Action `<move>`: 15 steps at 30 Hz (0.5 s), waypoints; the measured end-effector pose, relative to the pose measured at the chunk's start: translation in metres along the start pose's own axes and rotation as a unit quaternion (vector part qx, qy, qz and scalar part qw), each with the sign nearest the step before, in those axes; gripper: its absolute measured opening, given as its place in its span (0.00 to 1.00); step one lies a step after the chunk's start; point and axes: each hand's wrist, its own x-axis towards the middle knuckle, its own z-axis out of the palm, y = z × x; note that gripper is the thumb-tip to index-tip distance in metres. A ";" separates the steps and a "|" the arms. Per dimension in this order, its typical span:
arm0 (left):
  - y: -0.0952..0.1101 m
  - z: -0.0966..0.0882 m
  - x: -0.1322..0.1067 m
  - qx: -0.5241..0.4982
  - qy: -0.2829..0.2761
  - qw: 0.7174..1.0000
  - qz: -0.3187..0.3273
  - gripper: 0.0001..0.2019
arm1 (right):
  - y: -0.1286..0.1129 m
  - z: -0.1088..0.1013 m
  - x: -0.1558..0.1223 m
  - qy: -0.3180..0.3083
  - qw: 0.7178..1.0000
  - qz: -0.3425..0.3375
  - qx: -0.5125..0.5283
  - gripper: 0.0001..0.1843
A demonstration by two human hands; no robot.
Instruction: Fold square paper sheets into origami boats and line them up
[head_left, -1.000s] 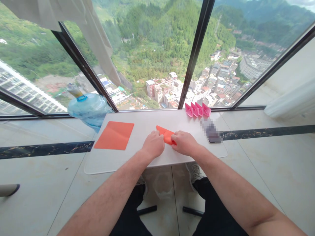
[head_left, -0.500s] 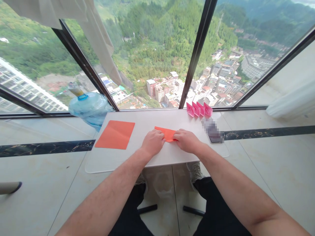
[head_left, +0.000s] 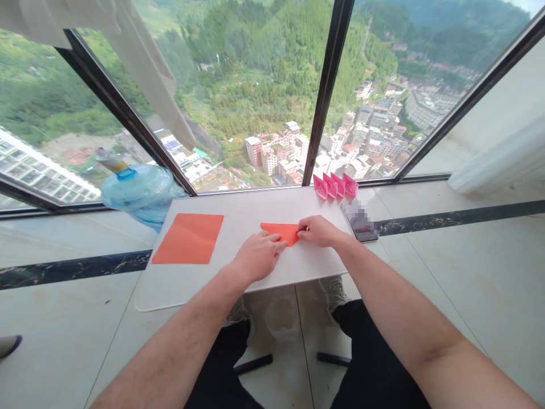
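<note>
A folded orange paper (head_left: 281,232) lies on the small white table (head_left: 238,284) in front of me. My left hand (head_left: 256,257) rests on its near left edge, fingers stretched forward and pressing it flat. My right hand (head_left: 318,231) pinches the paper's right corner with curled fingers. A flat stack of orange paper sheets (head_left: 188,246) lies on the table to the left, apart from both hands.
Several folded pink paper pieces (head_left: 335,185) stand in a row at the table's far right edge. A dark phone (head_left: 361,222) lies beside my right hand. A blue water jug (head_left: 136,192) stands by the window at the left. Glass panes close off the far side.
The folded orange paper now lies flatter and more exposed. My left hand has slid back toward me and opened its fingers; my right hand has shifted to the paper's right corner.
</note>
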 end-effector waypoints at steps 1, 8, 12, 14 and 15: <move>0.001 -0.001 -0.001 0.008 -0.004 1.000 0.004 0.15 | -0.001 0.001 0.001 0.004 1.000 0.006 -0.007 0.05; 0.007 0.003 -0.002 0.048 -0.027 0.998 0.005 0.23 | -0.009 0.007 0.012 0.031 0.998 0.020 -0.058 0.05; 0.010 0.002 -0.001 0.048 -0.031 0.998 0.001 0.22 | -0.013 0.009 0.015 0.032 0.997 0.029 -0.062 0.06; 0.011 0.000 0.000 0.044 -0.032 0.999 0.000 0.22 | -0.013 0.010 0.016 0.034 0.996 0.044 -0.065 0.06; 0.012 -0.001 0.000 0.042 -0.033 0.999 -0.002 0.21 | -0.013 0.010 0.016 0.035 0.996 0.051 -0.065 0.06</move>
